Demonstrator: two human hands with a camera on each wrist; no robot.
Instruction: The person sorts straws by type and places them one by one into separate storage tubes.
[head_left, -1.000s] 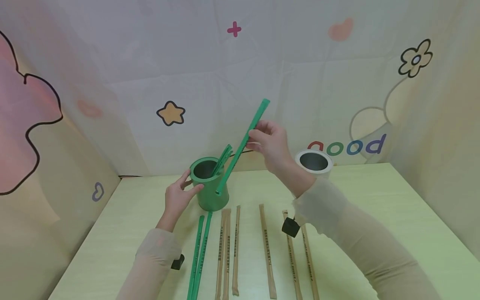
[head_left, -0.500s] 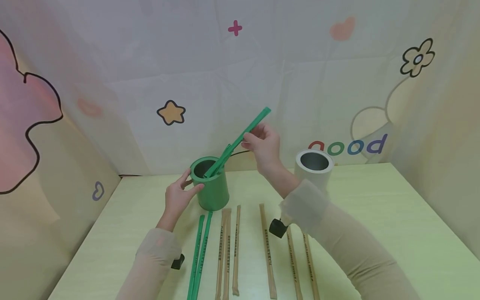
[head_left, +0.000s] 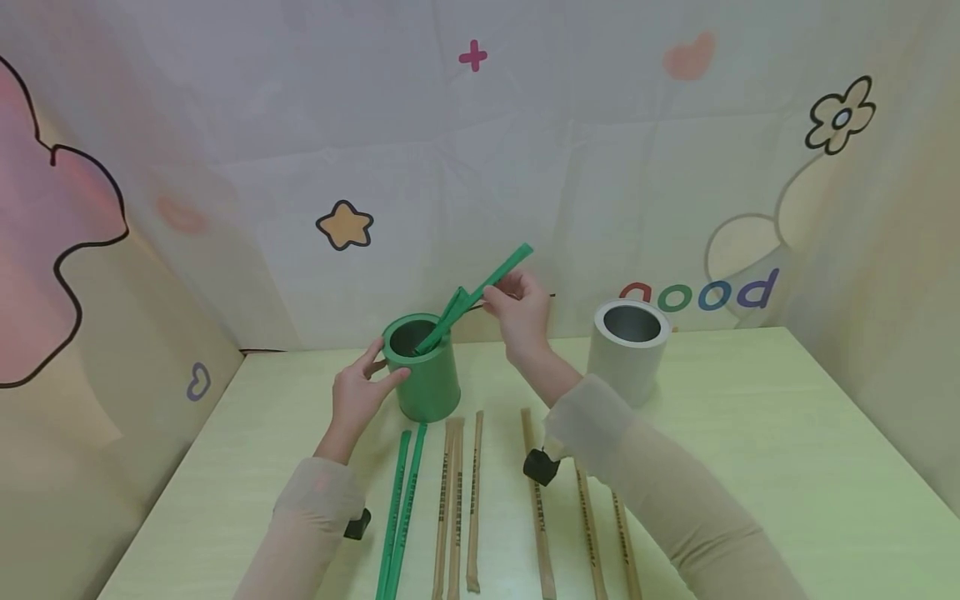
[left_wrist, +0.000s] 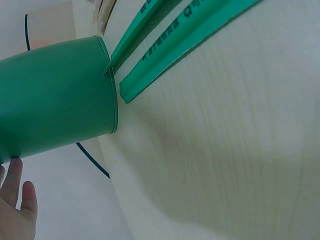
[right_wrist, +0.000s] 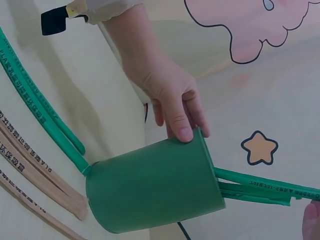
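Underneath, a pale yellow-green wooden table [head_left: 750, 433] meets a cartoon-printed cloth backdrop [head_left: 525, 150]; the left hand [head_left: 358, 392] cups the green cylindrical cup [head_left: 423, 371], and the right hand [head_left: 517, 312] pinches a green wrapped straw [head_left: 491, 279].

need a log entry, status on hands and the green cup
Left hand grips green cup. Right hand pinches green straw, lower end inside cup. Nothing blocking.
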